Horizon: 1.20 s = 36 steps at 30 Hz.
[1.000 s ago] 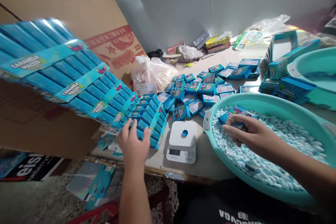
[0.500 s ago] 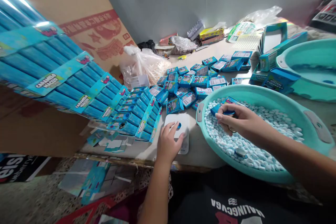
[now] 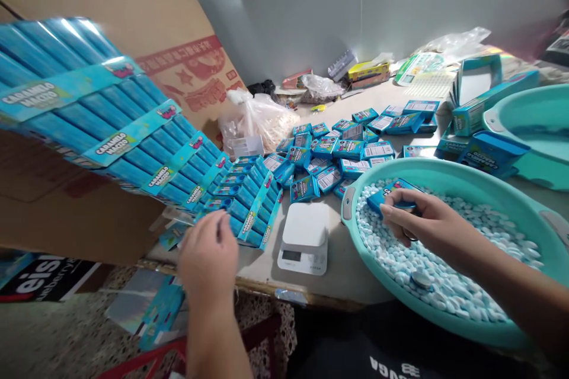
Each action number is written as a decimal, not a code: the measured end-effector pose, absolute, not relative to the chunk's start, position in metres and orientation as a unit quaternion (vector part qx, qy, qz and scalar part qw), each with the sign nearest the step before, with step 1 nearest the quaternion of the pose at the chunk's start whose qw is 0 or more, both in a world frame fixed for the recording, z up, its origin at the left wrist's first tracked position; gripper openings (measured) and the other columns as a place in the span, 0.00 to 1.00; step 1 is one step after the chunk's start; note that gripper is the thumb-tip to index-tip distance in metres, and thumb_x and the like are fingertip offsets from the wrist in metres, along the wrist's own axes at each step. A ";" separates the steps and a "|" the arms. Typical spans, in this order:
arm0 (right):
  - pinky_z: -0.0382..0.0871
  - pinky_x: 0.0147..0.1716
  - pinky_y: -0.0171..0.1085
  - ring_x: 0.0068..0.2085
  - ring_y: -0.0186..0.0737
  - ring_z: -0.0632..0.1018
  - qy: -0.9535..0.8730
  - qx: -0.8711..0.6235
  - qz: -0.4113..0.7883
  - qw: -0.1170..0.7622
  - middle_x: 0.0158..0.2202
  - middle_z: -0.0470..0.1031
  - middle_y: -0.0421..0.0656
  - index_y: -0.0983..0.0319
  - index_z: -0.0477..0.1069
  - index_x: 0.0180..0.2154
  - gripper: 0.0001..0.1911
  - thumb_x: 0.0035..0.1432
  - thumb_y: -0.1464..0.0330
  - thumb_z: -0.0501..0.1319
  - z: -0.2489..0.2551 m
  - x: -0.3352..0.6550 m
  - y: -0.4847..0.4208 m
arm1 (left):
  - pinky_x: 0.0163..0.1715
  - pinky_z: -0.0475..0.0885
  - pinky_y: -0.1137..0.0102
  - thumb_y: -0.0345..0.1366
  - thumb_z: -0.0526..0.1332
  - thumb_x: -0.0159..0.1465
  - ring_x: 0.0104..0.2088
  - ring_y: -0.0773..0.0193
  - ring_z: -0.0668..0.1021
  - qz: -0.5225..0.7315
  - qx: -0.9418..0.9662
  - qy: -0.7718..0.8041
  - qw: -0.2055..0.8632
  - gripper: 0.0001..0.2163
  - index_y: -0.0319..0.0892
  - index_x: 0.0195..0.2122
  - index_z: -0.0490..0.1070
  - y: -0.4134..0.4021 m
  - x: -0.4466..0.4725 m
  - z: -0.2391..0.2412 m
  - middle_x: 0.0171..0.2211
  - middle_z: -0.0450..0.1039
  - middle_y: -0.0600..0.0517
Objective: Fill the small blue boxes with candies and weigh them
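Note:
My left hand (image 3: pixel 208 251) is curled at the front end of the stacked blue candy boxes (image 3: pixel 253 201). Its back faces me, so whatever lies in the fingers is hidden. To its right, a white kitchen scale (image 3: pixel 304 234) bears nothing on its plate. Over the turquoise basin (image 3: pixel 360 243), my right hand (image 3: pixel 415 213) has thumb and fingers closed around a blue candy box (image 3: pixel 377 198), partly hidden behind them. White and pale blue candies (image 3: pixel 466 266) fill the basin. A small round metal-looking cap (image 3: pixel 421 280) lies on them below my right hand.
Loose blue candy boxes (image 3: pixel 335 151) are heaped behind the scale. A second turquoise basin (image 3: pixel 533 112) and an open display carton (image 3: pixel 480 80) stand at the right. A tied plastic bag (image 3: pixel 258 121) sits behind the stack; a big cardboard box (image 3: pixel 186 59) rises at the left.
My left hand has moved left from the scale to the stacked boxes; the small blue round thing has gone from the scale. My right hand stays over the basin with the candy box.

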State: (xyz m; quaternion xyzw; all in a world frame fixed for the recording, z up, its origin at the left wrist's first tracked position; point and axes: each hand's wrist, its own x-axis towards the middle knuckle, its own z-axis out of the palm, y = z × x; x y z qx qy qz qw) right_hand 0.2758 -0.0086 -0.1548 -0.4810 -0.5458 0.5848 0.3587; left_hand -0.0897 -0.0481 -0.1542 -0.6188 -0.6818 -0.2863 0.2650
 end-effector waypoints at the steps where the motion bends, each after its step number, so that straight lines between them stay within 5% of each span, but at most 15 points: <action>1: 0.63 0.24 0.36 0.23 0.34 0.69 -0.547 -0.480 0.586 0.355 0.19 0.67 0.37 0.59 0.67 0.31 0.21 0.56 0.49 0.68 -0.155 0.276 -0.009 | 0.47 0.73 0.53 0.38 0.54 0.72 0.44 0.47 0.80 -0.242 -0.612 -0.703 0.269 0.13 0.40 0.45 0.77 -0.052 -0.101 -0.145 0.45 0.81 0.40; 5: 0.63 0.24 0.36 0.23 0.34 0.69 -0.555 -0.479 0.585 0.349 0.20 0.67 0.37 0.59 0.67 0.31 0.22 0.56 0.48 0.68 -0.155 0.275 -0.009 | 0.45 0.71 0.57 0.41 0.53 0.71 0.43 0.47 0.79 -0.121 -0.634 -0.727 0.232 0.14 0.42 0.42 0.78 -0.054 -0.124 -0.134 0.45 0.82 0.44; 13: 0.62 0.24 0.36 0.23 0.34 0.69 -0.569 -0.486 0.568 0.343 0.20 0.68 0.38 0.59 0.68 0.31 0.22 0.60 0.47 0.64 -0.161 0.277 -0.009 | 0.48 0.70 0.58 0.47 0.57 0.68 0.46 0.46 0.78 -0.129 -0.649 -0.707 0.251 0.16 0.41 0.44 0.76 -0.052 -0.119 -0.148 0.46 0.80 0.42; 19: 0.59 0.22 0.35 0.22 0.34 0.66 -0.588 -0.473 0.556 0.350 0.19 0.65 0.36 0.59 0.68 0.33 0.21 0.62 0.48 0.63 -0.168 0.279 -0.008 | 0.33 0.68 0.63 0.48 0.59 0.66 0.30 0.57 0.77 -0.143 -0.597 -0.771 0.170 0.14 0.44 0.39 0.77 -0.047 -0.114 -0.131 0.41 0.81 0.47; 23: 0.58 0.25 0.36 0.24 0.34 0.66 -0.653 -0.515 0.397 0.388 0.22 0.68 0.38 0.59 0.71 0.33 0.18 0.63 0.51 0.63 -0.162 0.287 -0.005 | 0.33 0.70 0.64 0.49 0.57 0.66 0.33 0.53 0.79 -0.204 -0.567 -0.788 0.128 0.16 0.45 0.29 0.76 -0.042 -0.117 -0.123 0.33 0.81 0.48; 28: 0.61 0.33 0.38 0.31 0.38 0.71 -0.697 -0.588 0.216 0.349 0.29 0.75 0.44 0.62 0.76 0.34 0.17 0.67 0.56 0.58 -0.143 0.334 -0.009 | 0.47 0.74 0.51 0.41 0.59 0.64 0.45 0.42 0.80 -0.373 -0.559 -0.691 0.265 0.11 0.43 0.40 0.78 -0.053 -0.110 -0.150 0.42 0.81 0.40; 30: 0.60 0.33 0.38 0.30 0.38 0.70 -0.668 -0.638 0.179 0.339 0.29 0.75 0.45 0.63 0.76 0.35 0.22 0.67 0.52 0.57 -0.143 0.369 -0.011 | 0.48 0.74 0.48 0.38 0.61 0.63 0.45 0.41 0.80 -0.429 -0.572 -0.642 0.278 0.11 0.44 0.44 0.78 -0.055 -0.100 -0.166 0.42 0.80 0.39; 36: 0.57 0.23 0.36 0.22 0.36 0.67 -0.494 -0.784 0.149 0.345 0.22 0.72 0.43 0.63 0.74 0.32 0.35 0.52 0.35 0.59 -0.189 0.486 -0.020 | 0.41 0.77 0.64 0.29 0.67 0.61 0.36 0.59 0.81 -0.396 -0.796 -0.424 0.173 0.06 0.41 0.40 0.76 -0.037 -0.031 -0.201 0.38 0.80 0.48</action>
